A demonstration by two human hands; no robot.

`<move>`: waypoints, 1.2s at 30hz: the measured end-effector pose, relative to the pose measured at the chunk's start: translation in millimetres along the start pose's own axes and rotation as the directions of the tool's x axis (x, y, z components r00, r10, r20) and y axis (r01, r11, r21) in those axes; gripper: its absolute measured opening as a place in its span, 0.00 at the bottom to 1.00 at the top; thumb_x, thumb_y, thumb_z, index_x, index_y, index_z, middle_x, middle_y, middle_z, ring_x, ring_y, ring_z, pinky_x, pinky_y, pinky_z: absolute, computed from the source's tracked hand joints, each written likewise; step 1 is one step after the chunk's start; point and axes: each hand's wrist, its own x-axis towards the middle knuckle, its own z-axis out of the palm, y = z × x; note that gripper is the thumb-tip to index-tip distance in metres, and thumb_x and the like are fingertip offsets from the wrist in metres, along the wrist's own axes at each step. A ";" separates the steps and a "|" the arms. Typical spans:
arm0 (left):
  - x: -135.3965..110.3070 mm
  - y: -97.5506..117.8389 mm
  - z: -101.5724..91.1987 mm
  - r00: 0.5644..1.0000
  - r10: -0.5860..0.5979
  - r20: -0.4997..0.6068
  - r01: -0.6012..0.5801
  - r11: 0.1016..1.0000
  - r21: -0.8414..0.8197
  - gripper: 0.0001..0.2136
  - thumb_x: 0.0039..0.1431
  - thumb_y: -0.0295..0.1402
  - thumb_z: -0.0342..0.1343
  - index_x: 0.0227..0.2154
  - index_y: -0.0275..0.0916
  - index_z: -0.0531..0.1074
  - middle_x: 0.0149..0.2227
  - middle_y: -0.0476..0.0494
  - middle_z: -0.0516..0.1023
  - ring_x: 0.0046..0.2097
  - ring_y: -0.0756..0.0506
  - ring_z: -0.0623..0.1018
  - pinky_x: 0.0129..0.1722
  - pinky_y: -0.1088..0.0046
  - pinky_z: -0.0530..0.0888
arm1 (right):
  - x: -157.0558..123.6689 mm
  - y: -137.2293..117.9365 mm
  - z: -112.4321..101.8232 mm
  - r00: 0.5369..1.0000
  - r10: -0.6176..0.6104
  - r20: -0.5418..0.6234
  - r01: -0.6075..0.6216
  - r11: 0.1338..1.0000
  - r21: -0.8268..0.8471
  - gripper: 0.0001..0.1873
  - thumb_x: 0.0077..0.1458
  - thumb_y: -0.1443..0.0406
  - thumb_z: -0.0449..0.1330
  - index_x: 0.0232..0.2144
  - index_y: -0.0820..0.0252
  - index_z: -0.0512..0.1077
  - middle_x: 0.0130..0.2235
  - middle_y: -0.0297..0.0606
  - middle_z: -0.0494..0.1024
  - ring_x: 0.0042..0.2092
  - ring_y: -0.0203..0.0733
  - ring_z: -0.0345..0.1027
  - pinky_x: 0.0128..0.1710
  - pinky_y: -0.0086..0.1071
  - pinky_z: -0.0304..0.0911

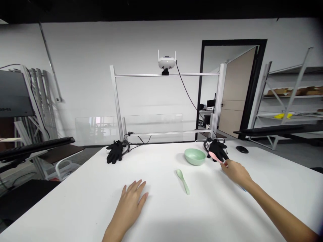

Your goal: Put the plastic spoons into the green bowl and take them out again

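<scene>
My right hand (236, 172) grips a pink spoon (215, 157) by its handle, with the bowl of the spoon pointing up and left. A bit of something blue (243, 189) shows from under that hand; the rest of it is hidden. Left of the spoon stands a light green bowl (195, 157), apart from it. A pale green spoon (183, 181) lies on the white table (161, 218) between my hands. My left hand (132, 201) is over the table at the left, fingers spread, holding nothing.
Black gloves, one at the far left (115, 152) and one at the far right (217, 150), lie with cables along the back edge. A black mouse (242, 149) sits at the back right. Behind the table rises a metal frame (116, 97) carrying a white camera device (167, 63).
</scene>
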 end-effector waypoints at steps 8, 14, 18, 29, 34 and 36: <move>-0.6 1.4 -1.5 1.000 0.011 -0.004 -0.011 1.000 -0.008 0.24 0.72 0.46 0.41 0.66 0.47 0.66 0.68 0.42 0.67 0.70 0.36 0.63 0.69 0.44 0.56 | -11.4 28.9 30.4 0.996 0.047 0.070 -0.042 0.997 -0.068 0.18 0.63 0.58 0.47 0.35 0.60 0.74 0.40 0.52 0.80 0.39 0.54 0.76 0.34 0.38 0.63; -1.6 1.1 -3.3 1.000 0.009 -0.019 -0.009 1.000 -0.007 0.24 0.72 0.47 0.42 0.65 0.47 0.67 0.68 0.43 0.68 0.70 0.35 0.63 0.68 0.45 0.57 | -13.7 36.9 35.9 0.993 0.074 0.096 -0.069 0.996 -0.057 0.15 0.62 0.60 0.50 0.33 0.60 0.74 0.40 0.52 0.80 0.38 0.52 0.76 0.33 0.38 0.65; -1.2 1.7 -3.3 1.000 0.011 -0.016 -0.011 1.000 -0.001 0.25 0.72 0.47 0.42 0.65 0.46 0.67 0.68 0.42 0.67 0.70 0.36 0.63 0.69 0.45 0.57 | -14.7 37.3 37.0 0.989 0.096 0.108 -0.090 0.994 -0.065 0.16 0.62 0.60 0.50 0.34 0.61 0.74 0.41 0.53 0.80 0.40 0.53 0.76 0.35 0.39 0.66; 0.0 0.6 -1.5 1.000 0.013 -0.011 -0.013 1.000 0.001 0.25 0.72 0.46 0.42 0.65 0.46 0.67 0.68 0.42 0.68 0.70 0.35 0.63 0.68 0.44 0.57 | -15.7 40.9 45.3 0.990 0.101 0.101 -0.096 0.994 -0.051 0.15 0.59 0.60 0.51 0.34 0.61 0.75 0.41 0.53 0.80 0.40 0.53 0.77 0.35 0.39 0.67; 0.1 1.4 -2.1 1.000 0.010 -0.014 -0.010 1.000 -0.005 0.24 0.72 0.47 0.41 0.65 0.47 0.67 0.68 0.42 0.68 0.70 0.35 0.63 0.68 0.44 0.57 | -15.6 42.5 44.6 0.990 0.098 0.102 -0.093 0.994 -0.054 0.14 0.58 0.60 0.52 0.33 0.61 0.75 0.40 0.52 0.81 0.39 0.53 0.76 0.34 0.38 0.66; 0.2 1.7 -2.5 1.000 0.008 -0.007 -0.008 1.000 -0.002 0.24 0.72 0.46 0.41 0.65 0.47 0.66 0.68 0.42 0.67 0.70 0.36 0.63 0.69 0.44 0.57 | -15.9 42.4 44.0 0.988 0.101 0.117 -0.095 0.994 -0.056 0.14 0.58 0.60 0.52 0.33 0.61 0.74 0.40 0.52 0.80 0.39 0.53 0.76 0.35 0.39 0.66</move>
